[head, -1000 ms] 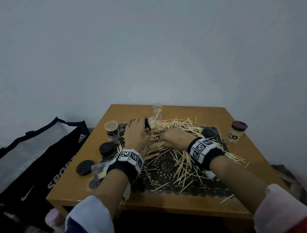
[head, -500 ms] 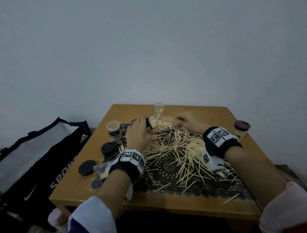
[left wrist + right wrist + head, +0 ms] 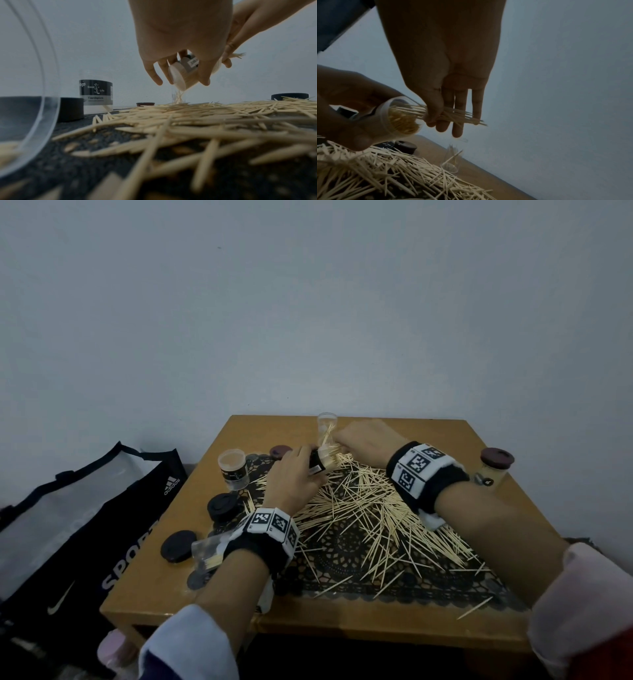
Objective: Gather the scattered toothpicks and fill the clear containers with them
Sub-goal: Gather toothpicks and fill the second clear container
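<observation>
Crowding the mat (image 3: 346, 546): loose toothpicks (image 3: 359, 505), black lids (image 3: 222, 505), labelled jar (image 3: 234, 470).

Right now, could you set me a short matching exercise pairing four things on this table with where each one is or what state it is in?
Things:
1. tilted container
2. toothpick bundle
3. capped jar
4. upright clear cup

States:
a. stands at the table's right edge
b. gripped by the left hand
c. pinched by the right hand
d. stands at the far edge, few toothpicks inside

Pairs: 1-b, 2-c, 3-a, 4-d
</observation>
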`<action>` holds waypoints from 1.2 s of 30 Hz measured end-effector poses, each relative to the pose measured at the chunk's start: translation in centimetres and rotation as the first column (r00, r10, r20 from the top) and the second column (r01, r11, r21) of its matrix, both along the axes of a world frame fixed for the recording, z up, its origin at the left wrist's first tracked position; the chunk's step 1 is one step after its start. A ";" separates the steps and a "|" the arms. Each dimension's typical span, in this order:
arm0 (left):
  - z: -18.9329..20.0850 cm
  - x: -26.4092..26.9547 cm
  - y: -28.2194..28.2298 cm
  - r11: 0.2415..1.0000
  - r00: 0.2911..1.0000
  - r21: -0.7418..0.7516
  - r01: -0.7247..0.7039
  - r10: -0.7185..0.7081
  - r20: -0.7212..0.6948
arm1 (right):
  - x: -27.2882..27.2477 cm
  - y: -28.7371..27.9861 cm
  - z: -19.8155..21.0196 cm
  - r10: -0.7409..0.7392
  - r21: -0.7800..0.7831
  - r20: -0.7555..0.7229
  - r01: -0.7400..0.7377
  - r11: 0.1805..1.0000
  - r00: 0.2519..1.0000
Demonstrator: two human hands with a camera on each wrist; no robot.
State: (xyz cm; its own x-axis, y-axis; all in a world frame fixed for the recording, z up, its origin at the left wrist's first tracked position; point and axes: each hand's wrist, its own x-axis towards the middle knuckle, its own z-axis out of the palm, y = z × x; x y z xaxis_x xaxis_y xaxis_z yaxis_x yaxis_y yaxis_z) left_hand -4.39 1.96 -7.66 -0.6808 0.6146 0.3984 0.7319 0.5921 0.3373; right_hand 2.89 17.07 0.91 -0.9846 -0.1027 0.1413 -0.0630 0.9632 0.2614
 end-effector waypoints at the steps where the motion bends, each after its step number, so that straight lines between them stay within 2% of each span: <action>1: 0.0 0.1 0.0 1.000 1.000 0.003 0.003 -0.003 0.010 | -0.1 -0.2 0.0 0.006 -0.004 -0.009 -0.006 1.000 1.000; 5: 0.2 0.1 -0.1 1.000 1.000 0.024 -0.003 0.002 0.022 | -0.6 -0.6 -0.1 0.006 -0.026 -0.028 -0.007 1.000 1.000; 9: 0.1 0.1 -0.1 0.999 1.000 0.045 -0.011 0.010 0.024 | -0.8 0.1 -0.4 0.015 -0.224 0.031 -0.007 0.975 0.999; 13: 0.1 0.2 -0.1 0.999 1.000 0.043 0.005 -0.006 0.030 | -0.8 0.9 -0.2 0.029 -0.442 0.053 -0.002 0.897 0.998; 23: 0.1 0.1 0.0 0.999 0.998 0.029 0.015 -0.016 0.054 | -1.1 1.9 -0.5 -0.017 -0.432 0.127 0.071 0.899 0.992; 36: 0.1 0.2 0.0 0.999 0.998 0.025 0.022 -0.024 0.066 | -0.9 1.3 0.5 -0.002 -0.662 0.071 0.048 0.748 0.997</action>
